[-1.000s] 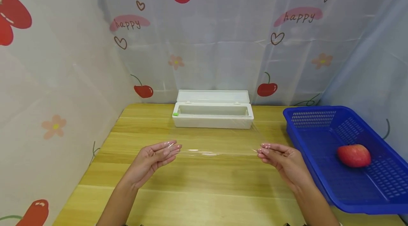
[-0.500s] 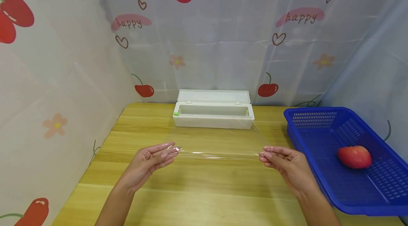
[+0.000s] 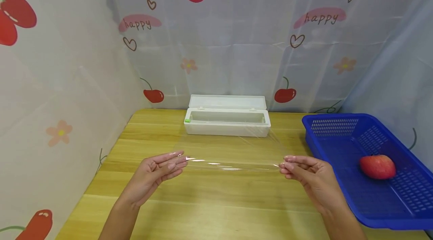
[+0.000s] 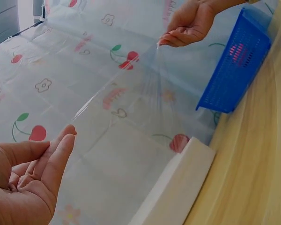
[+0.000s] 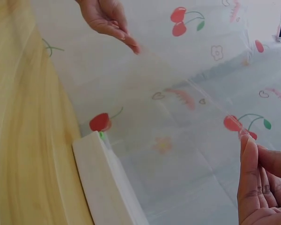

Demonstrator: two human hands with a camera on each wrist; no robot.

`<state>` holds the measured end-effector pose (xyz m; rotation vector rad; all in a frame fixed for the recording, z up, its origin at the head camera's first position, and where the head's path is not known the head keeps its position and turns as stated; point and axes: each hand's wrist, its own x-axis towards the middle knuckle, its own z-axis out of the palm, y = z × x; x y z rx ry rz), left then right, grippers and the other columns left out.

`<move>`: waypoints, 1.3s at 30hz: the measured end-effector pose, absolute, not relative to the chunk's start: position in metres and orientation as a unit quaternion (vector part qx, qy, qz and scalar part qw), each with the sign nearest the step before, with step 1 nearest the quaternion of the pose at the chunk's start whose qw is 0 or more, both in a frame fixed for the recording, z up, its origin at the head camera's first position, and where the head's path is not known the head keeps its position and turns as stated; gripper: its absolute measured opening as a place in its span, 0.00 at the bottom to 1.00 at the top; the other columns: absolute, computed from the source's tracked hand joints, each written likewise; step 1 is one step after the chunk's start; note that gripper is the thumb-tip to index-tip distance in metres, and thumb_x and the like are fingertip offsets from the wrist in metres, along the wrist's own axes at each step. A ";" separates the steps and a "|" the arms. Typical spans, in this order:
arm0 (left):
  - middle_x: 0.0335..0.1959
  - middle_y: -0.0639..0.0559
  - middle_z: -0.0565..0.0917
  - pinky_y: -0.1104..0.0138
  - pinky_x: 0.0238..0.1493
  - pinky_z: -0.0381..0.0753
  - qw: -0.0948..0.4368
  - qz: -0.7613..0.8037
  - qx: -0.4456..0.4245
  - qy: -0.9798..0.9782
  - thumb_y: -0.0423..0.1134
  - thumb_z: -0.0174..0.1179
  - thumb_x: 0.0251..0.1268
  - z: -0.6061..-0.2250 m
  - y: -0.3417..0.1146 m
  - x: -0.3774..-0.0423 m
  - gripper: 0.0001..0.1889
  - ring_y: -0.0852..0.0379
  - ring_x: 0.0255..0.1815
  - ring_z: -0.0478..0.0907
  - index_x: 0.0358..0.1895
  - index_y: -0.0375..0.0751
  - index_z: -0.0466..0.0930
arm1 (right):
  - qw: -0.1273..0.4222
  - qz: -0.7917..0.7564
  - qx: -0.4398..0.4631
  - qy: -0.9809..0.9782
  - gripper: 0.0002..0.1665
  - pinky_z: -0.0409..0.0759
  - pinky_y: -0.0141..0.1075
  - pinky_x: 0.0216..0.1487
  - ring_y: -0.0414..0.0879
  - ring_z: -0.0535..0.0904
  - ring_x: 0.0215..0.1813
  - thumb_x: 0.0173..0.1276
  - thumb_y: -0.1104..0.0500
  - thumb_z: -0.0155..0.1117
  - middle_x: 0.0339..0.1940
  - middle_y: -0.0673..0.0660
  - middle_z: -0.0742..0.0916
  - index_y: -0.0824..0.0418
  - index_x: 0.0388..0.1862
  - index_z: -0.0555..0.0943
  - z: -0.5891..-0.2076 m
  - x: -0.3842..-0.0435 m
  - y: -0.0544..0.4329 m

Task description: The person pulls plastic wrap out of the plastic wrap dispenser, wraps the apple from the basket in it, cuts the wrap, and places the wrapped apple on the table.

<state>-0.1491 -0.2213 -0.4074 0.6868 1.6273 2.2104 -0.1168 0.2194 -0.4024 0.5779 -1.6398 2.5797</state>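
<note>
Clear film (image 3: 223,165) pinched at both near corners

Left hand (image 3: 149,178) and right hand (image 3: 316,180) well apart, each with thumb and fingers clamped on a corner. Film spans above the wooden table (image 3: 216,215), back to the white box (image 3: 206,129), lid (image 3: 227,102) up. Blue basket (image 3: 333,148) at right, red apple (image 3: 377,166) inside.

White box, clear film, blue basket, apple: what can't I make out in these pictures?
Clear film, head view: left side edge too transparent to trace.
White box, both wrist views: one end cut off by the bottom edge.
Blue basket, head view: one corner cut off by the right edge.
Apple, left wrist view: mostly hidden by the basket's wall; only red patches show through.
</note>
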 end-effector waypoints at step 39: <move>0.63 0.34 0.79 0.57 0.63 0.78 0.211 0.746 0.251 0.579 0.22 0.45 0.78 -0.428 -0.232 -0.152 0.23 0.44 0.64 0.78 0.71 0.16 0.60 | -0.077 0.793 0.185 -0.575 0.18 0.87 0.40 0.48 0.49 0.89 0.47 0.74 0.79 0.50 0.45 0.59 0.90 0.71 0.53 0.83 -0.426 -0.119 0.229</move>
